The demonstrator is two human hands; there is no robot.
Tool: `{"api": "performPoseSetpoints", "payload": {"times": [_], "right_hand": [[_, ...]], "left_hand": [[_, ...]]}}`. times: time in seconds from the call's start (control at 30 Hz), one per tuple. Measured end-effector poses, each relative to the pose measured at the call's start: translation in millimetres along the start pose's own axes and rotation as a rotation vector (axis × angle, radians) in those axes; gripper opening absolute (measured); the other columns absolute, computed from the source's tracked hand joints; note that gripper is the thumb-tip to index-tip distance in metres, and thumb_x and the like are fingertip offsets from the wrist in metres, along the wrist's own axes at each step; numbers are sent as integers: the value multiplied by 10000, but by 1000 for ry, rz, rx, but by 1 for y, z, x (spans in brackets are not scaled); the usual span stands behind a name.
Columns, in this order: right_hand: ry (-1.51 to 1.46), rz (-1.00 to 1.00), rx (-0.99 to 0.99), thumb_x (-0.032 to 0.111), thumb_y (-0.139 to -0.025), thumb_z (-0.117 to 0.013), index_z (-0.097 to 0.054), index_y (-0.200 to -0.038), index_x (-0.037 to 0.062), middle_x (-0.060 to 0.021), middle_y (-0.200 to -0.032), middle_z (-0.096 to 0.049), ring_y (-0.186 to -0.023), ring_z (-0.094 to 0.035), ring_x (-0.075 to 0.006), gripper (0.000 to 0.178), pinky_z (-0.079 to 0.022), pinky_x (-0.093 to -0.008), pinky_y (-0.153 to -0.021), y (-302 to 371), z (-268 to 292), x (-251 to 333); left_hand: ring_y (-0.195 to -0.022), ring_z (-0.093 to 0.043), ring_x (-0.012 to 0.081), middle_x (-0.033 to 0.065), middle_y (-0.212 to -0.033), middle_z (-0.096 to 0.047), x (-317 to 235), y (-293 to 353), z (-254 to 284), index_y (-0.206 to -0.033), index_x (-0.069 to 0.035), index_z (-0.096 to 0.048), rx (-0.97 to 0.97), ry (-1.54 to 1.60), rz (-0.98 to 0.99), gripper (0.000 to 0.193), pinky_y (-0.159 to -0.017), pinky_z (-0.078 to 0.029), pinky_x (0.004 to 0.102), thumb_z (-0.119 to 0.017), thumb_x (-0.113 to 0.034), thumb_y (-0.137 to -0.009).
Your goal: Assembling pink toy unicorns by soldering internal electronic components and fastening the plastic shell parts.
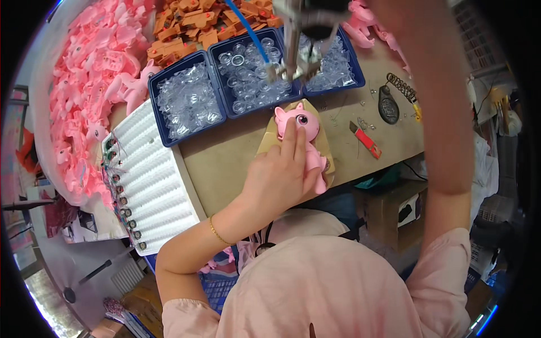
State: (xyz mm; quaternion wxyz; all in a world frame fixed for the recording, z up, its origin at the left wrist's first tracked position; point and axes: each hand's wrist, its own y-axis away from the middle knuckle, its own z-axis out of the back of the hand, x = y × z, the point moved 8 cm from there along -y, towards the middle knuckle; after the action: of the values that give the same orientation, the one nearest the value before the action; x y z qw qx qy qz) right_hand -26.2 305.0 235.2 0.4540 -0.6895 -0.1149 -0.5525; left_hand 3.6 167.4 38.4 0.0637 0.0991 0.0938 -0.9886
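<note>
A pink toy pony (315, 132) with a large dark eye lies on a yellowish board (269, 141) at the middle of the bench. My left hand (282, 172) presses it down: two fingers stretch over its head, and the thumb lies along its body. Just beyond the pony's head hangs a metal machine head (293, 65), partly blurred, with a blue hose (248, 25) beside it. My right arm (445, 141) rises along the right side and leaves the picture at the top, so the right hand is out of sight.
Three blue bins (159, 121) hold small clear plastic parts. Pink toy shells (90, 67) and orange parts (197, 19) are heaped behind. A white ridged tray (152, 180) with wired round parts stands left. A red cutter knife (366, 141) and black coiled-cord piece (388, 105) lie right.
</note>
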Motion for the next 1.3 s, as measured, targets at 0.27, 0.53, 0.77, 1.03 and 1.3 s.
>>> {"api": "performPoseSetpoints", "payload": {"times": [0.27,0.53,0.77,1.03,1.3], "right_hand": [[91,-1,-62,297,-821,-596,-573,-933,2,-22,-688,-547,-588,-516,-111,316,-424,-255,-541,27,22,-17],[77,6,-125,274,-821,-601,-573,-945,-4,-23,-689,-554,-579,-519,-110,305,-420,-250,-533,30,16,-22],[76,11,-193,253,-822,-605,-574,-956,-10,-24,-690,-560,-571,-521,-110,297,-416,-245,-525,35,19,-29],[85,30,-257,230,-822,-610,-574,-968,-16,-25,-691,-567,-563,-523,-110,288,-412,-240,-517,39,7,-25],[124,20,-241,206,-817,-616,-574,-980,-18,-30,-704,-575,-563,-528,-108,281,-412,-234,-516,53,10,-8]], "left_hand": [[-598,-563,185,239,-1254,-502,-4,0,-2,-1219,63,-507,34,-40,-30,656,-514,-481,283,-571,-421,-780],[-608,-560,182,224,-1248,-516,-2,-3,1,-1219,59,-520,1,-10,-24,639,-535,-481,275,-571,-406,-783],[-590,-544,181,231,-1249,-516,-1,-3,-1,-1229,63,-513,10,10,-17,641,-531,-476,278,-567,-400,-789],[-578,-540,181,226,-1238,-523,0,-2,0,-1232,62,-508,-22,77,-14,619,-525,-480,289,-567,-380,-802],[-617,-578,158,135,-1272,-531,6,3,-1,-1199,-6,-548,-113,35,34,557,-531,-490,258,-635,-251,-707]]}}
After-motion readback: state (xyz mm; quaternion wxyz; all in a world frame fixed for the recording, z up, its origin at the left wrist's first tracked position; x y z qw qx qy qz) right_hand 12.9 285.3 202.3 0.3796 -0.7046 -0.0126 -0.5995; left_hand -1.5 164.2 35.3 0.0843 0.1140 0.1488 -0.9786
